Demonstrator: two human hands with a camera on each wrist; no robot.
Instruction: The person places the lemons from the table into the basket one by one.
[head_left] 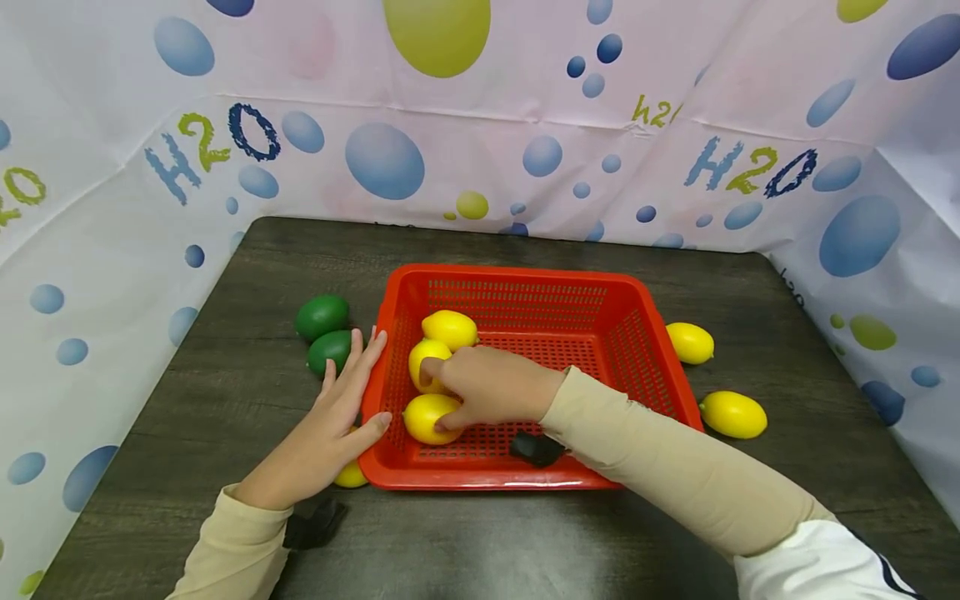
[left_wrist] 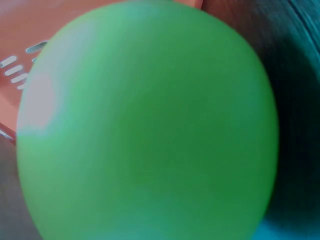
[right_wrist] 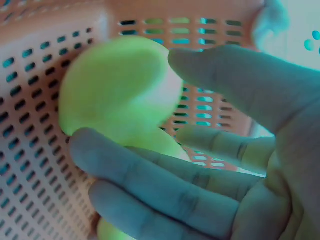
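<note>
1. Two green fruits are set on the dark tabletop, on its left half: the farther green fruit (head_left: 321, 317) is placed just beside the nearer green fruit (head_left: 328, 352), which is partly covered by fingertips. The left wrist view is largely filled by a green fruit.
2. The left hand (head_left: 322, 446) is laid against the basket's left rim, its fingers straight and slightly spread, its thumb placed over the rim towards the near left corner; nothing is gripped.
3. A half-hidden lemon (head_left: 350, 476) is seen beneath that hand, just outside the basket's near left corner.
4. The red basket (head_left: 517, 480) is placed around the middle of the tabletop. Along its left wall three lemons are lined up: far lemon (head_left: 450, 330), middle lemon (head_left: 429, 353), near lemon (head_left: 422, 417).
5. The right hand (head_left: 498, 383) is held over these, thumb and straight fingers spread about the near lemon, which is touched by the thumb.
6. Towards the tabletop's right edge, outside the basket, two more are seen: a back lemon (head_left: 690, 342) by the rim and a front lemon (head_left: 733, 414).
</note>
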